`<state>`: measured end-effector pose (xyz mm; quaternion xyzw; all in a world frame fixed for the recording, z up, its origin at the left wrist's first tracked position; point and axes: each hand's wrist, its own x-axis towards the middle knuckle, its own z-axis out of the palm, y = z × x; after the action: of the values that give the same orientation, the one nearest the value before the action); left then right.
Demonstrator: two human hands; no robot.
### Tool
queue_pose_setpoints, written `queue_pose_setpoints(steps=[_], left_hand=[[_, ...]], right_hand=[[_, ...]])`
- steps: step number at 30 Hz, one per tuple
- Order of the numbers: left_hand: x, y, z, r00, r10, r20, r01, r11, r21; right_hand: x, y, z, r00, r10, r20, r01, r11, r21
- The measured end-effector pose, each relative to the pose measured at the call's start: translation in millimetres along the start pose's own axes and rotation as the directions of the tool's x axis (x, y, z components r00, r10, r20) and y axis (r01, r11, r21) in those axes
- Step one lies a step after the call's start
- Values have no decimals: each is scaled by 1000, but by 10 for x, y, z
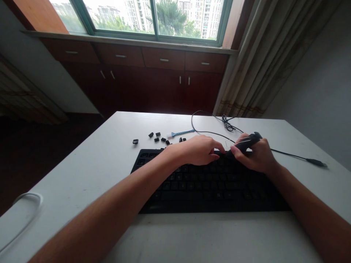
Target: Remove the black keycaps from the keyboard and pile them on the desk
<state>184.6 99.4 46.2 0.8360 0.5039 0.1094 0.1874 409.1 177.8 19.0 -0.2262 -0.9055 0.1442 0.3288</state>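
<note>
A black keyboard [189,206] lies on the white table, with switch sockets showing bare at its upper left. My left hand [201,150] reaches across to its top row. The index finger is stretched out to the keys beside the tool's tip, the thumb stands apart below, and nothing shows between them. Wrapped in my right hand [257,155] is a black-handled keycap puller [244,145] with thin metal wires, its tip down at the keyboard's upper right. The exact contact at the tip is hidden. Several loose black keycaps [157,139] lie behind the keyboard.
A blue brush [181,133] with white bristles lies beyond the keyboard. The black cable [227,124] is bundled at the back and runs right to a USB plug [316,162]. A white cable [38,201] hangs over the left table edge. Cabinets [164,84] stand under the window.
</note>
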Motion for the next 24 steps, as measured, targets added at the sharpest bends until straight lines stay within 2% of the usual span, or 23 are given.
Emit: queue_pose_setpoints(steps=[4,9,15,24], left_hand=[[-2,-3,4,1000,7,-5,-7,1000,3],[-5,1,0,1000,1,-5,-1,1000,6],[-1,-3,0,1000,14,2,-14,1000,26],[-1,9,-8,1000,1,4,-1,1000,24]], right_hand=[[2,-30,17,999,-37,30,37,999,-16],[-20,-26,1,1000,-5,-9,5,999,-49],[-17,20,12,999,-34,9,35,997,-74],[10,5,33,998,-55,14,55,997,-48]])
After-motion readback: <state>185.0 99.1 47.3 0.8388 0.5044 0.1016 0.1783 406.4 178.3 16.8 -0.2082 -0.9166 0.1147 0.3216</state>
